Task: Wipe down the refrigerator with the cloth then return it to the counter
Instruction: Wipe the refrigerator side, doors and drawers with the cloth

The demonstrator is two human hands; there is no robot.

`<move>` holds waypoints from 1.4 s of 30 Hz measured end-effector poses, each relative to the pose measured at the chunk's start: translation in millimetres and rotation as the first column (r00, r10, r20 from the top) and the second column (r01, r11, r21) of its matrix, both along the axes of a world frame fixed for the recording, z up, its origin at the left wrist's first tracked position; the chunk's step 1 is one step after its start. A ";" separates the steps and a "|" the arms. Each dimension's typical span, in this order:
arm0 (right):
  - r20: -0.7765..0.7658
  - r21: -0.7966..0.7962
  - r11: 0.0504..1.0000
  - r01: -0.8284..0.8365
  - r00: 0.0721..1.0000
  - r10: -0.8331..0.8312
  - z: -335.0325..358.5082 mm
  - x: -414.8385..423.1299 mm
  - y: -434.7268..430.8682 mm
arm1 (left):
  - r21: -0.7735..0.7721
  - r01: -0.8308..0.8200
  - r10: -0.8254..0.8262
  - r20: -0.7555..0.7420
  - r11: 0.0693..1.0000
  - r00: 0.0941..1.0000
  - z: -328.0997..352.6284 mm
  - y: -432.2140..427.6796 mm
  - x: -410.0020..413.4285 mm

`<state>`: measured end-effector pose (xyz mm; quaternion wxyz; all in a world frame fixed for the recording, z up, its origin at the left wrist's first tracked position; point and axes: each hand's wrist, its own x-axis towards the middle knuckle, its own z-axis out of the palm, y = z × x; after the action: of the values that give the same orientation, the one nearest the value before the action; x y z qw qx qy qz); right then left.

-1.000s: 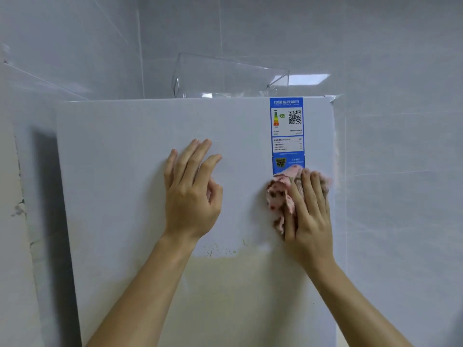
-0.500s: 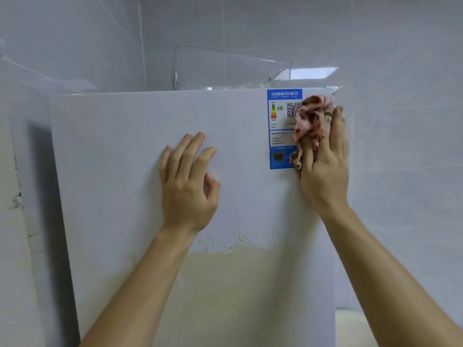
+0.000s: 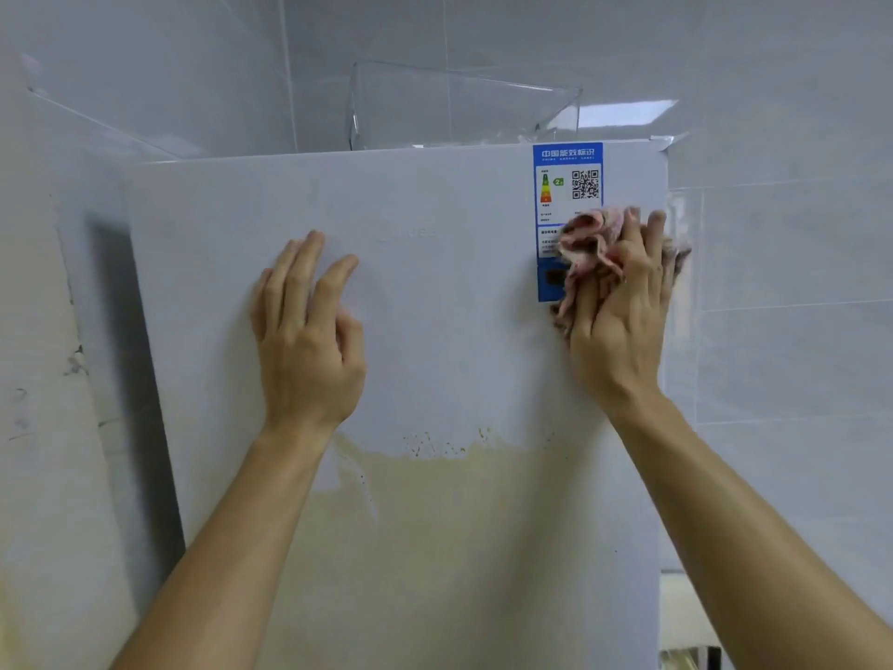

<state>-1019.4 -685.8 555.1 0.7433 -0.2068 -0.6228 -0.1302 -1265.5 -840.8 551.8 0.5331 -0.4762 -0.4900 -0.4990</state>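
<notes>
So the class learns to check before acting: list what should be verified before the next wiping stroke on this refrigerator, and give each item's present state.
1. Cloth under the right hand, pressed against the door: ok.
2. Left hand flat on the refrigerator, bracing it: ok.
3. Energy label undamaged where the cloth covers it: cannot tell.
4. Yellowish stain on the lower door wiped away: not ok.
5. Clear container on top, apart from both hands: ok.
</notes>
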 end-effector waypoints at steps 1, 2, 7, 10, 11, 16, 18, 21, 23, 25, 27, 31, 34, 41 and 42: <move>-0.013 0.026 1.000 -0.002 1.000 0.002 13.1 -5.3 -3.4 | -0.001 -0.022 0.022 0.020 1.000 1.000 -2.9 -3.9 -6.4; -0.032 0.056 0.998 0.004 0.999 -0.002 20.6 -11.6 -5.8 | -0.011 -0.036 0.036 0.029 0.999 0.999 -6.4 -7.1 -12.1; -0.070 0.135 0.988 0.070 0.996 -0.061 -27.0 -37.4 -21.6 | -0.088 -0.041 0.038 -0.029 0.995 0.999 -17.8 -13.8 -30.2; 0.097 0.200 0.976 0.085 0.990 -0.106 -96.8 -53.3 -37.5 | -0.085 -0.037 0.035 -0.034 0.996 0.999 -19.8 -13.0 -32.7; 0.148 0.218 0.973 0.079 0.983 -0.113 -112.4 -56.9 -42.0 | -0.079 -0.034 0.031 -0.034 0.996 0.999 -20.0 -12.2 -33.0; 0.273 0.362 0.932 0.028 0.953 -0.135 -64.6 -38.3 -36.4 | -0.054 -0.012 0.011 -0.015 0.998 1.000 -19.1 -11.4 -30.2; 0.130 0.339 0.930 0.144 0.972 -0.198 -18.3 -32.0 -33.4 | -0.066 -0.006 0.005 -0.018 0.998 1.000 -17.7 -13.4 -31.6; -0.036 0.194 0.953 0.232 0.973 -0.230 35.2 -37.3 -34.9 | -0.100 0.002 -0.006 -0.036 0.995 0.999 -16.9 -18.4 -36.0; -0.065 0.145 0.976 0.159 0.986 -0.151 42.5 -49.4 -39.5 | -0.108 0.002 -0.007 -0.048 0.994 0.999 -17.2 -20.7 -39.0; -0.051 0.155 0.986 0.065 0.997 -0.058 17.6 -71.2 -52.1 | -0.109 -0.004 -0.002 -0.052 0.994 0.999 -19.4 -22.2 -43.8; 0.066 0.193 0.981 -0.027 0.998 0.014 -35.6 -100.5 -74.6 | -0.106 -0.006 0.000 -0.056 0.994 0.998 -22.3 -22.6 -48.5; 0.275 0.208 0.974 -0.086 0.961 0.027 -93.9 -121.2 -94.7 | -0.117 -0.012 0.004 -0.066 0.993 0.998 -23.9 -22.5 -52.9; 0.384 0.265 0.957 -0.118 0.923 0.008 -74.0 -103.7 -86.9 | -0.120 -0.014 0.006 -0.067 0.993 0.998 -24.6 -23.6 -55.6; -0.117 0.074 0.997 -0.006 0.993 0.015 45.4 -100.3 -77.3 | -0.109 -0.062 0.059 -0.030 0.992 0.998 -28.0 -35.2 -78.1; -0.124 0.070 0.997 -0.022 0.992 0.030 44.5 -111.1 -81.9 | -0.111 -0.070 0.067 -0.031 0.991 0.997 -27.7 -37.0 -81.9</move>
<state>-1130.5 -767.7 599.6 0.7891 -0.1809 -0.5729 -0.1284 -1347.4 -877.8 524.1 0.5291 -0.4950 -0.5259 -0.4455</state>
